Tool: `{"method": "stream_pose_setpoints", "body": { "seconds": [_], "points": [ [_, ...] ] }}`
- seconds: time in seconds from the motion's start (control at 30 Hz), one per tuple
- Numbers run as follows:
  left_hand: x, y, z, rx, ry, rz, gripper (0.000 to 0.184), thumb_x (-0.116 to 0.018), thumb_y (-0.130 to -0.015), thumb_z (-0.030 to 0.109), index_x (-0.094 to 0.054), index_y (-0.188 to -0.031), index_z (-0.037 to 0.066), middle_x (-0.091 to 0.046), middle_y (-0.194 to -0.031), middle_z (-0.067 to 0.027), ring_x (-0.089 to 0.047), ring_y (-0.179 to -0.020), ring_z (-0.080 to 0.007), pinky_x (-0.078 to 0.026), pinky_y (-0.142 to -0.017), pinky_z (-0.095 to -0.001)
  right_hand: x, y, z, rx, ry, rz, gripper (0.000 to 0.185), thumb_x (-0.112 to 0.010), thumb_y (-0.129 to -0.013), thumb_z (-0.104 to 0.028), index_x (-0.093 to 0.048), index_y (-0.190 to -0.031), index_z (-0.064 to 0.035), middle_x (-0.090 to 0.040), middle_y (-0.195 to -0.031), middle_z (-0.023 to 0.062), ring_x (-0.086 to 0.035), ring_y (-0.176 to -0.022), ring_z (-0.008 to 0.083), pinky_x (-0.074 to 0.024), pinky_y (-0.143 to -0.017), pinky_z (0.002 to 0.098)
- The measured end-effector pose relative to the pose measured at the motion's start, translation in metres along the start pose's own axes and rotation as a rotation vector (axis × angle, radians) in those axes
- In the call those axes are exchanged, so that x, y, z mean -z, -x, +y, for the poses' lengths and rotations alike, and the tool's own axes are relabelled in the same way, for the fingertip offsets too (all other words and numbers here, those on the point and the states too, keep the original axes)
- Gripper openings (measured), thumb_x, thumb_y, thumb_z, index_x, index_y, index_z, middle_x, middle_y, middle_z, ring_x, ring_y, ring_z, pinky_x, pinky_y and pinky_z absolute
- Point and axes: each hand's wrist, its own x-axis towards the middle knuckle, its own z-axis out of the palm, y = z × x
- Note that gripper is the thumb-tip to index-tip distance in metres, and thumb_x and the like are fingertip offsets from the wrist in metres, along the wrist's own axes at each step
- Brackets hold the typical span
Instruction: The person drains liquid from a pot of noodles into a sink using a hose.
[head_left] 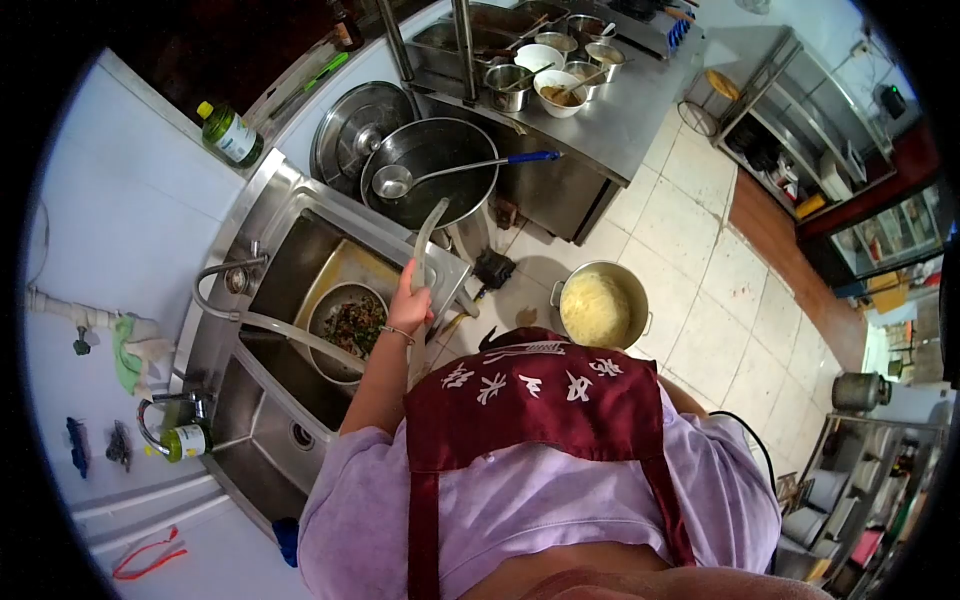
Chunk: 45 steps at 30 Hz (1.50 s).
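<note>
My left hand (pixel 408 303) is closed around a clear plastic hose (pixel 428 232), at the front edge of the steel sink (pixel 280 240). The hose's free end points up at the near rim of a tall steel stockpot (pixel 480 200). From the curved tap (pixel 205 290) a length of hose (pixel 300 333) runs over the sink and passes behind my forearm. Just left of that forearm, a metal bowl (pixel 347 318) of dark chopped food sits in the sink. A ladle with a blue handle (pixel 450 170) rests across the stockpot. My right hand is hidden beyond my apron.
A pot of pale yellow food (pixel 597 305) stands on the tiled floor ahead of me. Several bowls and small pots stand on the steel counter (pixel 625 120). A large lid (pixel 350 130) leans behind the stockpot. A green bottle (pixel 230 135) stands on the ledge.
</note>
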Motion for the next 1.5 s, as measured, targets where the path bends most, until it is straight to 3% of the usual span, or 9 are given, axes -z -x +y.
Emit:
{"method": "stream_pose_setpoints", "body": {
  "seconds": [1.17,1.5],
  "points": [
    [-0.005,0.005,0.007,0.024,-0.017,0.045,0.063,-0.042,-0.081,0.006,-0.023,-0.139,0.021,-0.050,-0.068,-0.0059,-0.045,-0.044,-0.0128,-0.040,-0.041,-0.0281,-0.031,-0.035,0.040,0.051,0.003,0.007,0.037,-0.050,-0.078,-0.035,-0.063,-0.088,-0.0013,-0.062,-0.089,0.0203,-0.059,-0.087,0.0348,-0.0446,-0.072,0.0420],
    [-0.007,0.004,0.008,0.033,-0.074,0.063,0.063,-0.041,-0.080,0.007,-0.022,-0.139,0.020,-0.050,-0.067,-0.0052,-0.047,-0.045,-0.0132,-0.041,-0.042,-0.0287,-0.008,-0.014,0.010,0.032,-0.001,-0.007,0.037,-0.051,-0.077,-0.035,-0.063,-0.088,-0.0010,-0.062,-0.089,0.0207,-0.059,-0.086,0.0350,-0.0445,-0.072,0.0425]
  ]
}}
